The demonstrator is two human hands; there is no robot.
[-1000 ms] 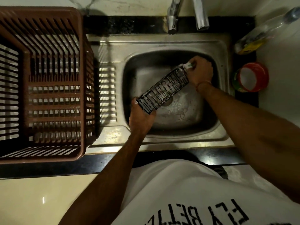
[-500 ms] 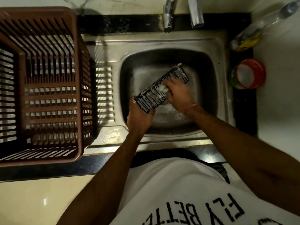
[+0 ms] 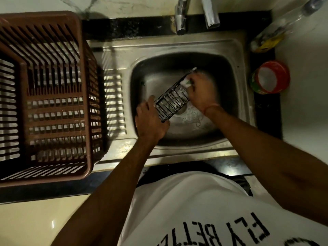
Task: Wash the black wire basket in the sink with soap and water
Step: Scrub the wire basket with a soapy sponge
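- I see the left hand [image 3: 150, 121] gripping the near end of the black wire basket [image 3: 173, 98], held tilted over the sink [image 3: 177, 45] basin between both hands.
- The right hand [image 3: 201, 92] pinches a pale scrub pad [image 3: 186, 83] against the basket's far end.
- Risk: soapy wire may slip from the single-ended grip and drop into the basin.
- Risk: fingertips could snag between the wires during scrubbing.

dull steel sink [image 3: 236, 55], black wire basket [image 3: 171, 102], brown plastic crate [image 3: 85, 107]
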